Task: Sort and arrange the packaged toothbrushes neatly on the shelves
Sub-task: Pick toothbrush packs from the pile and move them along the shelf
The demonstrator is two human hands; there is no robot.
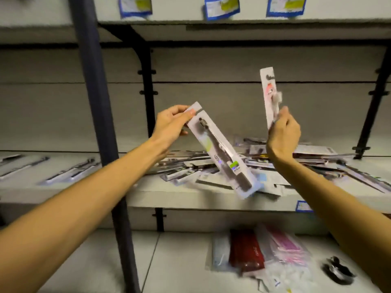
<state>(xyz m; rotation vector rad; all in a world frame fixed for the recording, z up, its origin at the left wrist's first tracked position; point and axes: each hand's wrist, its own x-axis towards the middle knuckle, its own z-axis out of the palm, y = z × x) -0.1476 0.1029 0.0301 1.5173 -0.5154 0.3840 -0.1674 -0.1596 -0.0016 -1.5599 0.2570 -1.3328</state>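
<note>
My left hand (172, 123) grips the top end of a white packaged toothbrush with a dark brush (222, 153), which hangs tilted down to the right above the shelf. My right hand (283, 132) holds the lower end of a second white toothbrush pack with a pink mark (268, 94), standing nearly upright. Behind and below both hands a loose pile of packaged toothbrushes (264, 166) lies jumbled on the grey shelf (190, 197). A few packs (72, 172) lie side by side on the shelf section to the left.
A dark blue upright post (95, 102) stands between the two shelf sections. Price labels (221, 7) hang from the shelf above. On the floor below lie red and pink packets (262, 254) and a small black object (338, 271).
</note>
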